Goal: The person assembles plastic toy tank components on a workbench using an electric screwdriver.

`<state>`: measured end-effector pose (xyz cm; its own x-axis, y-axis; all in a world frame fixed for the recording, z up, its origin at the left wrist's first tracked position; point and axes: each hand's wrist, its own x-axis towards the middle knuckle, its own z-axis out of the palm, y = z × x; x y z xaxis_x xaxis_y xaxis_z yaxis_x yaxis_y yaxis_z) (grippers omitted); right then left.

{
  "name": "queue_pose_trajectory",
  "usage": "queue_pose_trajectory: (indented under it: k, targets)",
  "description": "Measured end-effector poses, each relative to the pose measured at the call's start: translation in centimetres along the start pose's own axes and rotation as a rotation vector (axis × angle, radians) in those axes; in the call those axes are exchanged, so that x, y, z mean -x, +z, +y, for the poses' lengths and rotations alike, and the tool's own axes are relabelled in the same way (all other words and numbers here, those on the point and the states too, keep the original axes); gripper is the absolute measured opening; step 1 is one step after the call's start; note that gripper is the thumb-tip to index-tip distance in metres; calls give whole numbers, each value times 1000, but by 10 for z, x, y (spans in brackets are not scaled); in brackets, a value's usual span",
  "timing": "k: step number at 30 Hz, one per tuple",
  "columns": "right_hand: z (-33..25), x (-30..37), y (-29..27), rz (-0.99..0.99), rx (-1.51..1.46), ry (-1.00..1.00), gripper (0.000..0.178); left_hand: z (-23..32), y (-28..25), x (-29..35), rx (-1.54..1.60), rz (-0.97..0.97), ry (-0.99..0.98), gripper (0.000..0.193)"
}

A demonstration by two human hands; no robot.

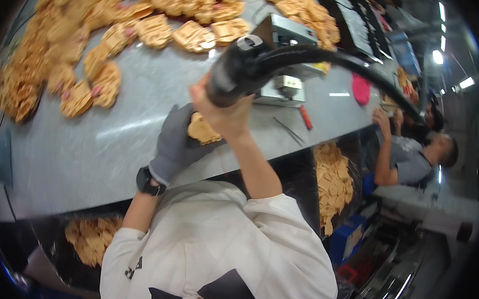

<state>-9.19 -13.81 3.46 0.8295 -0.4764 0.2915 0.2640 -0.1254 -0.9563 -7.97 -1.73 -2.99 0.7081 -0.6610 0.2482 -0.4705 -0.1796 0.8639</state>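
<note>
My left hand (173, 137), in a grey glove with a black watch at the wrist, is closed on a tan molded piece (201, 131) near the front edge of the metal table. Bare fingers of my right hand (228, 116) wrap round a thick black cylindrical tool (228, 75), which stands upright just above and beside that piece. A heavy black hose or cable (333, 56) arches from the tool toward the right. The tool's lower end is hidden behind my right hand, so whether it touches the piece I cannot tell.
Piles of similar tan pieces (54, 34) cover the table's far and left sides. A metal control box (293, 32), a red-handled tool (305, 118), tweezers (288, 130) and a pink item (360, 89) lie rightward. Bags of pieces (333, 182) hang below the edge. A co-worker (414, 160) sits at right.
</note>
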Motion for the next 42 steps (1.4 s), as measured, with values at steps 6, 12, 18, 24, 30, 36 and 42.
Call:
queue_pose_trajectory:
  k: [6,12,18,24,30,36,42]
  targets:
    - [-7,3,-2,-88,-41,-25,42,-5,10,19,19,23,-40,77]
    - [2,8,-19,70,-190,24,34,1,21,8,-21,60,-43,55]
    - [-62,51,-70,277,-453,-566,45,14,15,-7,-284,160,-162,51]
    - [-51,96,-110,579,-561,-340,43,83,-27,1,442,315,-1,47]
    - [-36,89,-100,294,-597,-295,40,74,-69,46,-61,325,453,49]
    - [-27,97,-129,263,-616,-247,30,21,-130,259,-1106,771,-443,35]
    - [-21,91,-133,317,-636,-180,26,-6,-115,385,-467,457,-1847,52]
